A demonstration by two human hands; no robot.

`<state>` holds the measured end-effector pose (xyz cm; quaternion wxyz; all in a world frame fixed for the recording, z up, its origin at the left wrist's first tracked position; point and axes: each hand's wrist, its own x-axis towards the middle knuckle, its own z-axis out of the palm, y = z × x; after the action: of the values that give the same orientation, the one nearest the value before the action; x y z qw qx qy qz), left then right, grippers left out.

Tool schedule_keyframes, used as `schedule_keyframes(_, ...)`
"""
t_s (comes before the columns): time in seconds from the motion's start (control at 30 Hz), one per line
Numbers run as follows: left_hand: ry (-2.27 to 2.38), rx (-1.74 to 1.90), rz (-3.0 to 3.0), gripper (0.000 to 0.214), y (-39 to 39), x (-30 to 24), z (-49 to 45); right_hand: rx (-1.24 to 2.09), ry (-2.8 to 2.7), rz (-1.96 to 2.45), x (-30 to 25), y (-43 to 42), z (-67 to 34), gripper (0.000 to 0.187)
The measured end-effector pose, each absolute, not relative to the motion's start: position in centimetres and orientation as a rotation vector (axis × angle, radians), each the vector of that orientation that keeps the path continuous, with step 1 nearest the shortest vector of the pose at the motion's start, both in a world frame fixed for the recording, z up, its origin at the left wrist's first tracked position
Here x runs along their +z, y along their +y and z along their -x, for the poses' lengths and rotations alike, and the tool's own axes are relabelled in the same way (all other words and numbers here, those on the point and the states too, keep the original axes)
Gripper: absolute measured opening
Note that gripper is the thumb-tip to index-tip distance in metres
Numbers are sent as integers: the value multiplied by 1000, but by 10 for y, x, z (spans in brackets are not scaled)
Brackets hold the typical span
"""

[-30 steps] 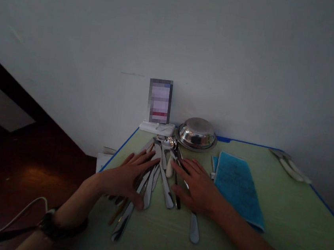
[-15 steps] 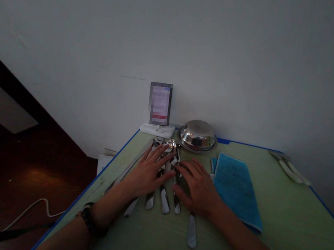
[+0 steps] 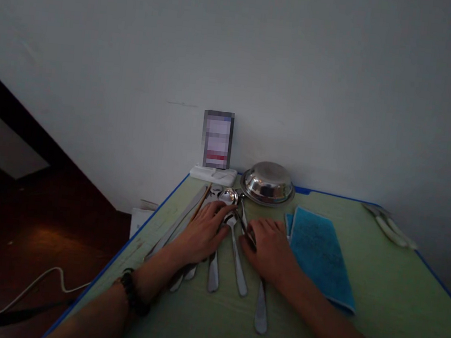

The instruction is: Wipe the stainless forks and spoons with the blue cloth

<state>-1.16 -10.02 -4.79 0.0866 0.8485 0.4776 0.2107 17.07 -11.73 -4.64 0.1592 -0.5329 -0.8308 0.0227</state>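
Several steel spoons and other cutlery lie in a bunch on the green table. My left hand rests flat on the left part of the bunch, fingers stretched toward a spoon bowl. My right hand lies on the right part, fingers curled down onto the handles. One handle sticks out below my right wrist. A thin wooden stick and a long steel piece lie left of my left hand.
An upturned steel bowl sits at the table's back by the wall. A blue cloth lies right of my right hand. A blurred card stands on a white base. White-handled utensils lie at the far right. The blue table edge runs left; a white cable is on the floor.
Both hands have pressed the cutlery together and slid forward, toward the wall. My left hand moved right from the table's edge; my right hand's fingers have curled in.
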Motion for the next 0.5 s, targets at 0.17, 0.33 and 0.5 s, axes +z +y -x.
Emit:
schedule_keyframes(0.17,1411,643,-2534,42,-103,-46,10,58,-2370,1630,-42,-113,-165,21)
schedule_keyframes(0.33,1436,701,-2462,48,-101,-51,10,184,-2414,1621,-41,-109,-165,20)
schedule_keyframes(0.5,1446,796,-2352,56,-98,-53,10,234,-2360,1590,-43,-109,-168,17)
